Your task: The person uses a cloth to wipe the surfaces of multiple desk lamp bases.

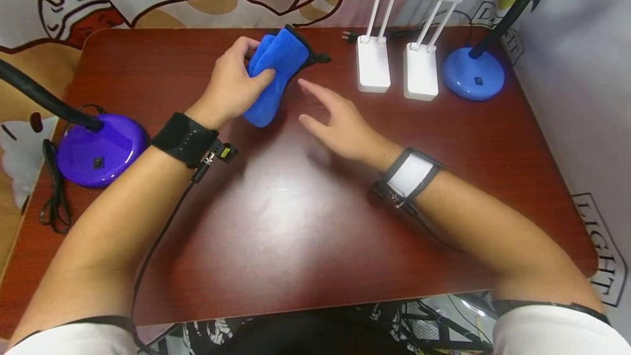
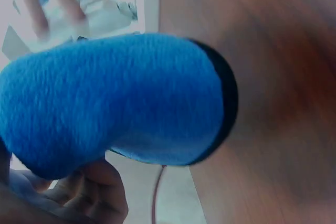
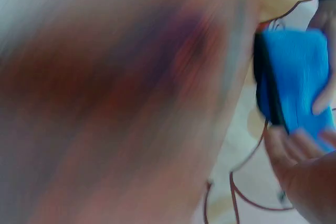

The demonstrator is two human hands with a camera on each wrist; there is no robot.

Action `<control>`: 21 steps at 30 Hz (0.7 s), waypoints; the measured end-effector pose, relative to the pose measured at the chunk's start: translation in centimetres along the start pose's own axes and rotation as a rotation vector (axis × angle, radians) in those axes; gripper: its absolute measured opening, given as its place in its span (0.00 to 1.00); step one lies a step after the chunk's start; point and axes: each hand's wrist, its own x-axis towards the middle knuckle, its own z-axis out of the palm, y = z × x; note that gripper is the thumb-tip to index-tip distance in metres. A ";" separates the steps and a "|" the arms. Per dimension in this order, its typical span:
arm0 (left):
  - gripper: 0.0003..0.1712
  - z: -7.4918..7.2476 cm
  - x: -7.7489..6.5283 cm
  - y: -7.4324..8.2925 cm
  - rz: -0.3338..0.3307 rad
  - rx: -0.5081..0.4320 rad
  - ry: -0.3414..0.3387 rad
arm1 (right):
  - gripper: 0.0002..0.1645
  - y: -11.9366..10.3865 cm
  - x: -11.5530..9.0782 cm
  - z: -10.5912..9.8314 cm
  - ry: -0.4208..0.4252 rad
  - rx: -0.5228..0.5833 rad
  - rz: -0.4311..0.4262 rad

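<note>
A folded blue plush cloth (image 1: 282,56) with black edging and a short black tail is held up over the back of the table. My left hand (image 1: 229,84) grips it from the left, thumb across the near face and the other fingers behind. In the left wrist view the cloth (image 2: 121,93) fills the middle and partly hides the holding hand (image 2: 94,192). Just to its right, my right hand (image 1: 340,122) reaches toward it with thumb and fingers apart, holding nothing. The right wrist view has the right hand's fingers (image 3: 294,153) by the cloth's black-edged side.
A purple lamp base (image 1: 101,149) and a coiled black cord (image 1: 56,193) are at the left of the brown table (image 1: 276,267). Toward the back right stand two white lamp bases (image 1: 373,64) and a blue lamp base (image 1: 473,75). Walls border the table's back and right.
</note>
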 end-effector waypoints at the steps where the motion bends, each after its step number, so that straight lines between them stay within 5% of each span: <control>1: 0.33 0.2 -0.3 0.4 0.017 -0.014 -0.008 | 0.41 -0.4 0.2 0.5 -0.010 0.041 0.019; 9: 0.31 2.0 -1.3 2.2 0.135 -0.136 -0.088 | 0.53 -1.0 1.8 2.0 0.071 0.277 0.087; 13: 0.29 2.8 -1.7 2.3 0.145 -0.185 -0.183 | 0.47 -0.5 2.4 2.1 0.208 0.201 0.175; 17: 0.24 2.0 -2.3 1.3 0.175 -0.071 -0.172 | 0.41 0.2 2.8 1.8 0.288 0.085 0.216; 21: 0.19 -1.7 -3.9 -1.8 0.132 0.158 -0.043 | 0.38 0.7 2.3 1.1 0.265 0.031 0.197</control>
